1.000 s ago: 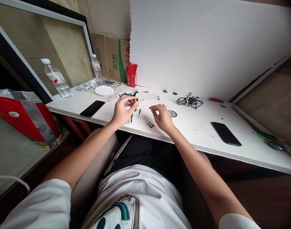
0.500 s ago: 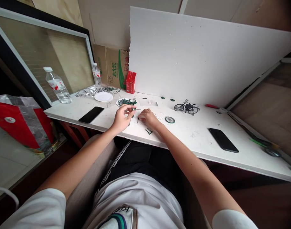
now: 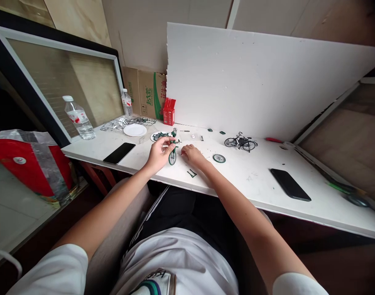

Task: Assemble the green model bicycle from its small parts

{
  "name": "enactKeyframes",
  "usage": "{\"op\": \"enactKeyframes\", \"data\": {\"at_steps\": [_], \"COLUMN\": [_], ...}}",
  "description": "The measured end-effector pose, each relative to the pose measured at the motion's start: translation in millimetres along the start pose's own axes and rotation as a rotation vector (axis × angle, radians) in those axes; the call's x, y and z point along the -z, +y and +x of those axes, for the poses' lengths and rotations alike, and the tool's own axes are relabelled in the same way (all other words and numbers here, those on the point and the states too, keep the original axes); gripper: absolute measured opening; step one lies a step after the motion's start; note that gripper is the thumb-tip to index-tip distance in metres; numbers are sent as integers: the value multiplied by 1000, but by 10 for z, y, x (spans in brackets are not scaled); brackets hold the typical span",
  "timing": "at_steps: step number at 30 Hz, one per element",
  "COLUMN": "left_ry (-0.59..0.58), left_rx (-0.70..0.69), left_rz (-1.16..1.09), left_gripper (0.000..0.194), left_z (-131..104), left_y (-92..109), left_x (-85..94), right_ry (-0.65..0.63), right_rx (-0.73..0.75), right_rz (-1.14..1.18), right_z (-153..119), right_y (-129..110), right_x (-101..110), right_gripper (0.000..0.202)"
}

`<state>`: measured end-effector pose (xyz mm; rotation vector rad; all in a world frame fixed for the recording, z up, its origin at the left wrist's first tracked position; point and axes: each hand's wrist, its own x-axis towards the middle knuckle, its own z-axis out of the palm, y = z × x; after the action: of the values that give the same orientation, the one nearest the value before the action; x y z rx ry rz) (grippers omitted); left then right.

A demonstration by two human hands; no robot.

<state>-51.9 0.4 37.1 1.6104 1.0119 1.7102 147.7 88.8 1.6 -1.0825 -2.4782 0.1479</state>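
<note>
Pinched in my left hand [image 3: 159, 154] is a green model bicycle frame, part-assembled, with one spoked wheel [image 3: 172, 158] at its lower end, turned towards me. My right hand [image 3: 192, 154] rests low at the tabletop just to the right, apart from the frame. Its fingers are curled together; whatever they hold is too small to make out. Close by my right wrist lie a small green forked part [image 3: 192, 173] and a loose spoked wheel [image 3: 219, 158]. A finished-looking black model bicycle [image 3: 241, 142] stands farther right.
On the white table [image 3: 242, 176] are two phones, one [image 3: 119, 153] left and one [image 3: 290, 184] right. A white plate [image 3: 135, 130], a dish of green parts [image 3: 160, 136], a red box [image 3: 169, 111] and water bottles [image 3: 80, 119] stand behind. A white board [image 3: 261, 82] rises at the back.
My left hand has turned the frame, so its wheel now faces into view. The dark piece seen at my right fingertips no longer shows. The whole view has shifted slightly.
</note>
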Motion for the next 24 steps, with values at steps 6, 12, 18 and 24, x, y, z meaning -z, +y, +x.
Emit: {"op": "enactKeyframes", "data": {"at_steps": [6,12,18,24], "left_ry": [-18,-63,-176,-265], "left_rx": [112,142,245,256], "left_rz": [-152,-263,-458,-549], "left_gripper": [41,46,44,36], "left_z": [137,241,143,77], "left_y": [58,168,412,584], "left_x": [-62,-197,-307,-338], "right_ry": [383,632,629,592], "right_rx": [-162,-210,-57,33], "right_rz": [581,1034,1184,1155], "right_z": [-158,-333,-522,-587], "right_y": [79,-188,-615,-867], "right_x": [350,699,985,1096], "right_gripper": [26,41,41,34]}}
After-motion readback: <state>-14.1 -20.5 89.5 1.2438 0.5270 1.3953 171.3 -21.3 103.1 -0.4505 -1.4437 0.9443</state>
